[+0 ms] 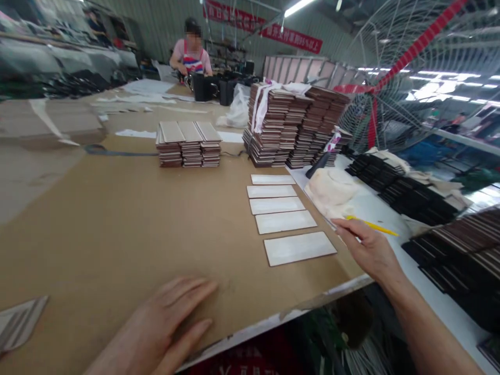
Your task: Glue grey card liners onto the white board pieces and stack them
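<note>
My left hand point(167, 317) rests on the brown tabletop point(156, 224) near its front edge, fingers stretched out and nothing in them. Beyond it to the right lies a column of several pale rectangular panels point(300, 248) with dark edges. Just right of these panels is my right hand point(369, 250), its thumb and fingers closed together at the tabletop's side edge; what they pinch, if anything, I cannot make out. A yellow stick-like tool point(377, 226) lies on the white surface behind that hand. Close by sits a crumpled cream cloth point(332, 190).
Short stacks of panels point(189, 146) stand mid-table, with a taller brown stack point(279, 127) behind right. Dark piles point(414, 192) line the right-hand surface, below a large wire fan guard point(390, 67). Striped pieces point(21, 323) lie far left. A person point(192, 52) works across the table.
</note>
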{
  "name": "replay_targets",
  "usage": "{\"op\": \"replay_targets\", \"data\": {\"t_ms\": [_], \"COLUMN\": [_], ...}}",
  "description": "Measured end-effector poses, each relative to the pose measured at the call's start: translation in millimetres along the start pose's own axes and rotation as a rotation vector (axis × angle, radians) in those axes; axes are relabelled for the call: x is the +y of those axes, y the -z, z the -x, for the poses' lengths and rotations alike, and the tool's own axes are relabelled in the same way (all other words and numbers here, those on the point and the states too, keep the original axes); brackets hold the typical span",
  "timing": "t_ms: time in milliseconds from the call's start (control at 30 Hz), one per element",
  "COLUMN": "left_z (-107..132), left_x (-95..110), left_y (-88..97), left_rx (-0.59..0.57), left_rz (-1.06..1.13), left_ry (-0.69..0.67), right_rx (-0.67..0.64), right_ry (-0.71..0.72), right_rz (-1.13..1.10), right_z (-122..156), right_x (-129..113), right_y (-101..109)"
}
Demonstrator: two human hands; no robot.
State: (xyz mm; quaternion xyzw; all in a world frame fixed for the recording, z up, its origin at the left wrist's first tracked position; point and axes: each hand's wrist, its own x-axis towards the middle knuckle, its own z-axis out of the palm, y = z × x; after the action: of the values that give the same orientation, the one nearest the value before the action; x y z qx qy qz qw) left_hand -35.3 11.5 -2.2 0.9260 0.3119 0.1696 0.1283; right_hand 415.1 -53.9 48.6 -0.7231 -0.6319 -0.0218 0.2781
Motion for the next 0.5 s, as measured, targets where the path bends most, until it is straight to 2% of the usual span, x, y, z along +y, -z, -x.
{"op": "replay_targets", "data": {"t_ms": [67, 133, 267, 367, 500], "left_z": [-35, -64, -98, -99, -67], "left_x": [26, 45, 68, 73, 64], "left_y": [-4.3, -11.9, -27.1, -28.6, -15.8], "left_rx": [-0.082, -0.170, -0.258, -0.264, -0.251], "left_rz": [0.048, 0.072, 0.070, 0.091, 0.102], "left_ry": [-0.070, -0.086, -0.034, -0.021, 0.053], "right_rx": [0.001, -0.040, -0.060, -0.042, -0.055], "right_ry": [-0.011, 0.002, 0.026, 0.076, 0.179], "right_rz": [0.008, 0.034, 0.065, 0.084, 0.093], "right_z": [26, 41, 54, 63, 75], "right_x": [18, 25, 20, 13, -7], "right_y": [-3, -9, -19, -21, -26]}}
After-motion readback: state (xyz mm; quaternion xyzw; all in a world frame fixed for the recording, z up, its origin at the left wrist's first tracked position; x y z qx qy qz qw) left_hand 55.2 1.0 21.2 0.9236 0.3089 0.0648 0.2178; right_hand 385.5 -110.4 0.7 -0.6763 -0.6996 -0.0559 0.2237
